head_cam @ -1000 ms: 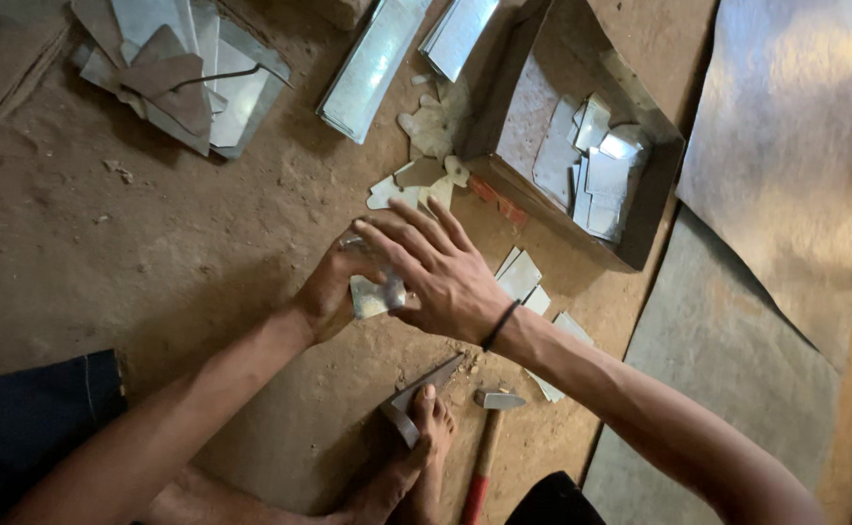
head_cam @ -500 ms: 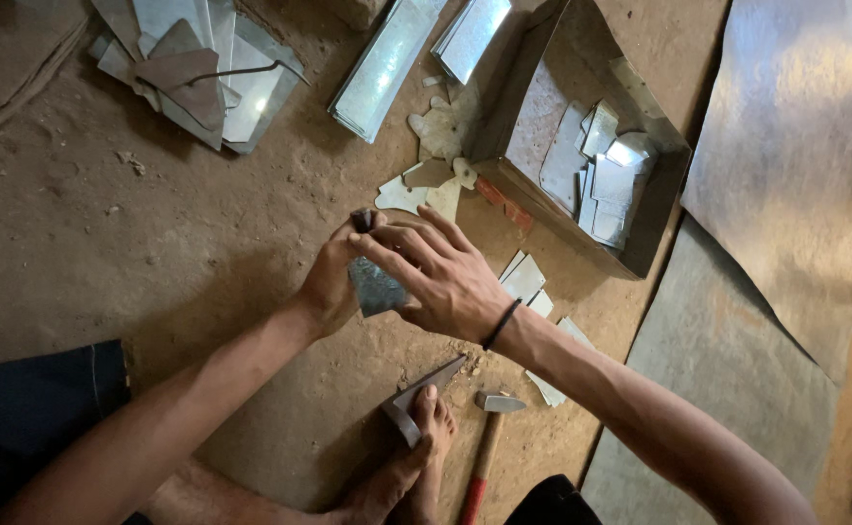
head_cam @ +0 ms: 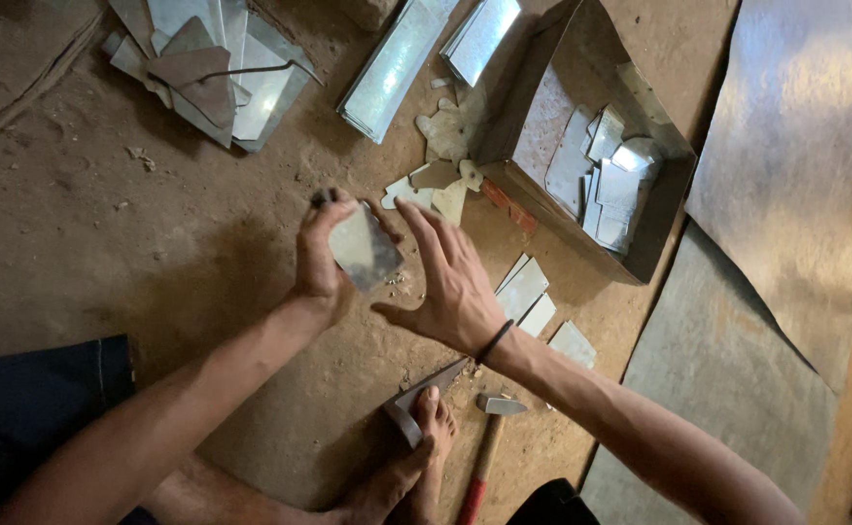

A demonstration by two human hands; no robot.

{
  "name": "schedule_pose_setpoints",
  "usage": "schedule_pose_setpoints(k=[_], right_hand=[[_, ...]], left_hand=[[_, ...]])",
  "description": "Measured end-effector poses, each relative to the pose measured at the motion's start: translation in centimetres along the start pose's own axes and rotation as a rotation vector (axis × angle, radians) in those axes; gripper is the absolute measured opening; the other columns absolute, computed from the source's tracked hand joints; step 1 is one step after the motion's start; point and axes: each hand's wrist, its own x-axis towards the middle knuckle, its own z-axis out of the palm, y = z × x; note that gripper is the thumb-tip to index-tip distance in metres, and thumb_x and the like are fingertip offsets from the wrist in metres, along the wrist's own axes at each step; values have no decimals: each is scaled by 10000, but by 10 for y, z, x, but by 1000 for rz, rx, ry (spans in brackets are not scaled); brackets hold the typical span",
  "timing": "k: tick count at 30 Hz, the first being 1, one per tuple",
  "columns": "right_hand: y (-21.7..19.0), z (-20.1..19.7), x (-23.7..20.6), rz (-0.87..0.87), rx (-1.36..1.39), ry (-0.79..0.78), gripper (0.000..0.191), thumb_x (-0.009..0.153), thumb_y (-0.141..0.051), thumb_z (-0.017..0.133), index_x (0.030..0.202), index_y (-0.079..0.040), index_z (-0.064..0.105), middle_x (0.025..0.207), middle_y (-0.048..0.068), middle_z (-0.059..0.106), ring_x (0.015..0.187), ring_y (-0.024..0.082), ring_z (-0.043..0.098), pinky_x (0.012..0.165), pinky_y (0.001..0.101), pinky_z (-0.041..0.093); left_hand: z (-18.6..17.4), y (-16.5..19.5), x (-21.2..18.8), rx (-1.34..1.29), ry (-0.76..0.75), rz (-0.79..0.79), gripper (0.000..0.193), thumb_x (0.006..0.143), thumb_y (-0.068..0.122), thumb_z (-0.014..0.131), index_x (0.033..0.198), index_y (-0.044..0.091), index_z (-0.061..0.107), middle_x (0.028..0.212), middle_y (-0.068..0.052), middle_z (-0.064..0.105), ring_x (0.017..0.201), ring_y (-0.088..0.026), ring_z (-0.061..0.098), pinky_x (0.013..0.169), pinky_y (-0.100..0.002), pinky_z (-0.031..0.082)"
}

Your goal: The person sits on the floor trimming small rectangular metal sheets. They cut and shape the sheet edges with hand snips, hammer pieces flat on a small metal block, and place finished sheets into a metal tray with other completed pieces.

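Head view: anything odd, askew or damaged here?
Nothing broken. The left hand holds a small metal piece; the right hand is open beside it. Loose offcuts lie scattered on the dirt floor outside the box, and a foot pins a metal strip next to the hammer.

This is a rough sheet-metal workshop, with the work done on the ground. The dirt floor (head_cam: pixel 86 233) is bare packed earth strewn with offcuts. Big metal sheets (head_cam: pixel 795 175) lie flat along one side, a pile of cut metal pieces (head_cam: pixel 212 68) sits at the far edge, and a cardboard box (head_cam: pixel 659 209) holds small cut blanks. A hammer (head_cam: pixel 484 442) with what seems a wooden handle lies near the worker's bare foot (head_cam: pixel 416 467).
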Motion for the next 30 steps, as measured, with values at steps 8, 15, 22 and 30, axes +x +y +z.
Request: schedule_pose_setpoints(k=[8, 15, 22, 30], right_hand=[[-4, 22, 12, 123, -41, -62, 1262, 739, -505, 827, 1632, -67, 51, 1221, 177, 731, 1089, 335, 716, 994, 511, 478], [-14, 26, 24, 229, -97, -154, 1246, 737, -494, 783, 1649, -92, 35, 1219, 151, 729, 984, 298, 733, 1023, 512, 469], [-11, 20, 31, -150, -285, 92, 1477, 421, -519, 974, 1577, -94, 160, 1585, 217, 325, 1429, 442, 424, 1165, 626, 362], [-1, 29, 19, 520, 726, 10, 787, 811, -306, 838, 1455, -24, 485, 1305, 198, 626, 1143, 259, 642, 947, 401, 560]], left_hand=[[5, 3, 4, -162, 81, 44, 247, 956, 278, 544, 963, 39, 603, 850, -104, 649, 781, -232, 657, 742, -408, 575], [-5, 6, 11, -81, 208, 71, 328, 981, 474, 526, 901, 156, 512, 814, -26, 561, 748, -185, 632, 714, -376, 554], [-6, 9, 18, -196, 292, -69, 566, 955, 733, 521, 807, 194, 433, 771, 20, 505, 648, -150, 577, 649, -368, 584], [5, 19, 10, -200, 100, -35, 592, 899, 771, 478, 790, 192, 424, 706, -98, 605, 605, -224, 669, 594, -417, 602]])
